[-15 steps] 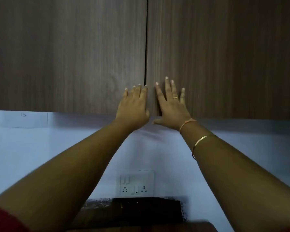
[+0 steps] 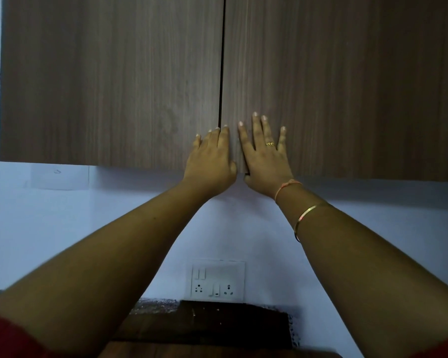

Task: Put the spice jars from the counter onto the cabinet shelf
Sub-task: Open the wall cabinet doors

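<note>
A brown wood-grain wall cabinet fills the upper view, both doors closed with a thin dark gap between them. My left hand (image 2: 211,161) lies flat on the lower inner corner of the left door (image 2: 109,81), fingers straight. My right hand (image 2: 265,156) lies flat on the lower inner corner of the right door (image 2: 347,81), fingers spread, a ring on one finger and its thumb at the door's bottom edge. No spice jar is in view, and the shelf is hidden behind the doors.
Below the cabinet is a pale wall with a white switch and socket plate (image 2: 217,279). A dark counter backsplash (image 2: 233,321) and a brown wooden surface (image 2: 217,351) show at the bottom. A paper label (image 2: 60,177) is stuck under the left door.
Both hands stay flat on the door corners; the view has shifted slightly right, so the cabinet's left edge now shows.
</note>
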`<act>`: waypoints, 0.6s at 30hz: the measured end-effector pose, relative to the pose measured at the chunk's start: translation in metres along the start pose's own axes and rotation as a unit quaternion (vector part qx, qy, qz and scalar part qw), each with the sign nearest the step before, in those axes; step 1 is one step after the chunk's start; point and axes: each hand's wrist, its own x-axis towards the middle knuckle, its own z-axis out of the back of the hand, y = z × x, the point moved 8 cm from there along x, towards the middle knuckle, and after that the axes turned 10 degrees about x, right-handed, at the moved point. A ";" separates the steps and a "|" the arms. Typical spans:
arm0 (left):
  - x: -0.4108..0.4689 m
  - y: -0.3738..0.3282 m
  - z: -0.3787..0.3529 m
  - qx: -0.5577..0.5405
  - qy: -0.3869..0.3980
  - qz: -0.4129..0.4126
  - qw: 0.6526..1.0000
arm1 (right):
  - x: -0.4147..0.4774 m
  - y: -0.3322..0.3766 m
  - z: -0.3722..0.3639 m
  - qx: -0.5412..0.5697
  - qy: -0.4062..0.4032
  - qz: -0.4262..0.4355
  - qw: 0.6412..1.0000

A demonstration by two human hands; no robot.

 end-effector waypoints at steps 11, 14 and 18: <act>-0.004 -0.009 0.022 -0.318 0.135 0.165 0.924 | -0.026 -0.001 0.056 -0.012 0.026 0.013 0.999; -0.010 -0.012 0.037 -0.313 0.146 0.163 0.924 | -0.033 -0.001 0.076 -0.010 0.053 -0.002 0.999; -0.022 -0.022 0.058 -0.333 0.148 0.153 0.918 | -0.044 0.001 0.100 0.034 0.086 -0.056 0.994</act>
